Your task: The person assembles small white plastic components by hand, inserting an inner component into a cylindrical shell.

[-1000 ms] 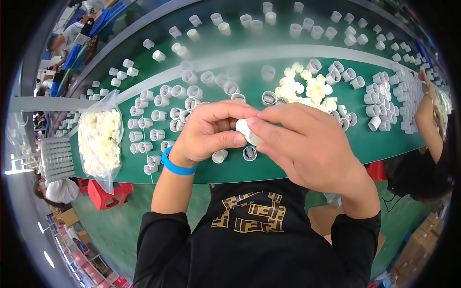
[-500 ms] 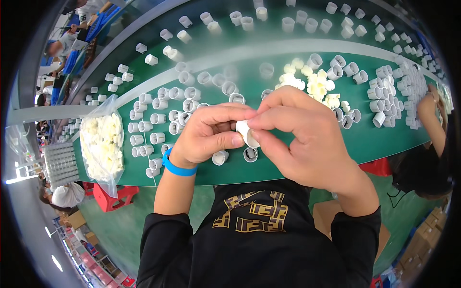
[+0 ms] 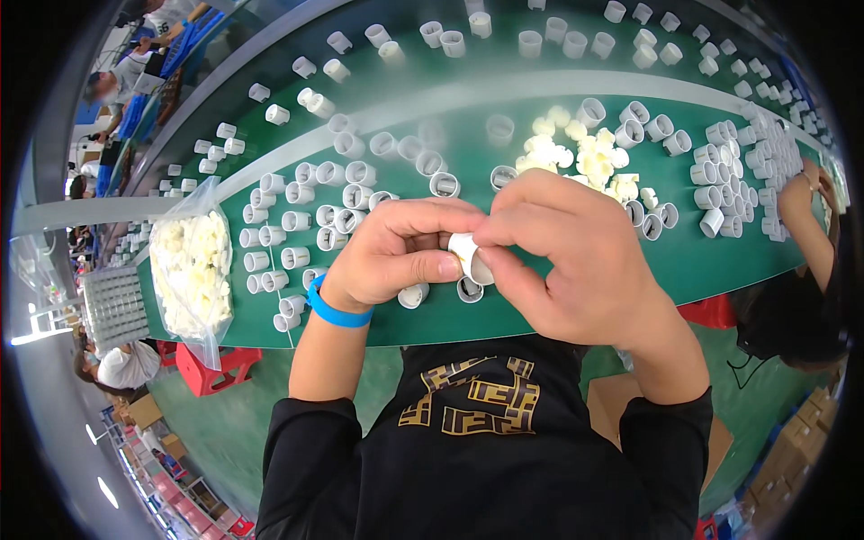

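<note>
My left hand (image 3: 391,250) has its thumb and fingers closed on a small white plastic cup (image 3: 463,247). From the other side my right hand (image 3: 576,270) pinches the same cup between thumb and fingertips, hiding part of it. The cup is tilted above the green table (image 3: 396,324). Just beneath my hands stand two white cups, one (image 3: 412,296) with pale contents, the other (image 3: 470,289) with something dark inside. Behind my right hand lies a heap of cream-coloured plastic pieces (image 3: 596,164). A blue band (image 3: 337,310) circles my left wrist.
Many white cups (image 3: 295,258) stand left of my hands, with more (image 3: 707,196) to the right. A clear bag (image 3: 191,270) of cream pieces lies far left. Beyond a pale rail, a belt (image 3: 378,85) carries cups. Another person's hand (image 3: 801,200) reaches in at right.
The cups on the far belt have shifted slightly to the left. Both hands and the held cup have moved a little to the right, and the cup's tilt differs slightly.
</note>
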Available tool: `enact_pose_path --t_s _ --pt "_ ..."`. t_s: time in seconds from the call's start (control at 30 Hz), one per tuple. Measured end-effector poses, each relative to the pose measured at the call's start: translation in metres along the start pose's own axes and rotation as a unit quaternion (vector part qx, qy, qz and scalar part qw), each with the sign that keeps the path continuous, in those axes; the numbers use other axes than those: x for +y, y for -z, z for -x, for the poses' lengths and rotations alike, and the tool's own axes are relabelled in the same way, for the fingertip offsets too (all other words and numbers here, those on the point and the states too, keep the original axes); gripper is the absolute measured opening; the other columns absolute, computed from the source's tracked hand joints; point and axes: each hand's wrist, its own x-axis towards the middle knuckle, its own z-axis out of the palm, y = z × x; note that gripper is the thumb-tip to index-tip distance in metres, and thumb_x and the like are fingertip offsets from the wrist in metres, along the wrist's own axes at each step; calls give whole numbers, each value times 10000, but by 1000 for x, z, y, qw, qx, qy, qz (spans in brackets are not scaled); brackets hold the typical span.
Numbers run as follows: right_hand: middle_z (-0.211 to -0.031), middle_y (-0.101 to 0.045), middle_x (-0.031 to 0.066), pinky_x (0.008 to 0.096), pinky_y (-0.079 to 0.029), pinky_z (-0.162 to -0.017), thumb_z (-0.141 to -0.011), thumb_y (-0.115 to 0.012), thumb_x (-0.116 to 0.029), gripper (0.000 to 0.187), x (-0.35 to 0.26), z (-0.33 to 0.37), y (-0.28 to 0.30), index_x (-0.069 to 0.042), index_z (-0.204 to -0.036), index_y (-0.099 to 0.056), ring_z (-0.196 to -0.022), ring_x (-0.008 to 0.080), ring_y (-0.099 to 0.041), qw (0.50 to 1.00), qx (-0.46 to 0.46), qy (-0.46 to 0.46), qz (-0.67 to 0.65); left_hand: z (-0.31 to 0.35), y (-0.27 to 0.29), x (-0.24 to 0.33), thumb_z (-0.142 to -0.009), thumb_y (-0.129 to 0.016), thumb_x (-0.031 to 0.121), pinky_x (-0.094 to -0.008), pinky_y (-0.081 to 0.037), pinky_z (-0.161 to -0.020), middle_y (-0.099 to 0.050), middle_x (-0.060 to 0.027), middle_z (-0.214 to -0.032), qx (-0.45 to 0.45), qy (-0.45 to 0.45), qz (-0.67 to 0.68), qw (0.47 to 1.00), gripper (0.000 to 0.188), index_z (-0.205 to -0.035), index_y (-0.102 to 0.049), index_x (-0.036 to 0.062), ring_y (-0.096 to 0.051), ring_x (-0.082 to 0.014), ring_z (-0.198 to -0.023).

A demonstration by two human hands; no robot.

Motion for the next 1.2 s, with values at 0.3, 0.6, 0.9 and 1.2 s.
enact_pose_path --t_s 0.3,0.6,0.9,1.2 --pt "-884 -631 81 337 -506 -659 -748 -771 12 192 -5 -5 12 -62 -904 -688 -769 251 -652 994 -68 -85 1 -6 -5 11 -913 -720 -5 -309 -549 -841 -684 -161 -1236 -26 32 -23 999 391 -1298 -671 -43 -682 -198 -1008" --pt "-939 -674 68 318 -521 -682 -757 -776 13 169 15 -3 7 -41 -913 -741 -817 221 -680 991 -40 -129 -19 -23 -15 24 -852 -768 21 -380 -534 -908 -697 -158 -1223 0 -80 -366 927 473 -1309 -657 -25 -671 -298 -1066" --pt "-954 -708 105 350 -549 -716 -768 -793 0 166 62 -24 6 -5 -925 -737 -849 270 -696 993 -19 -104 50 -51 15 22 -769 -798 32 -392 -566 -846 -701 -136 -1127 46 -116 -586 801 512 -1268 -679 42 -677 -319 -980" --pt "-1015 -698 181 448 -527 -896 -800 -793 -115 232 142 -73 55 27 -979 -750 -1022 368 -654 863 -217 -226 395 -106 167 36 -853 -727 138 -448 -483 -1033 -671 -164 -1242 140 -96 -714 679 328 -1160 -688 29 -613 -370 -1197"
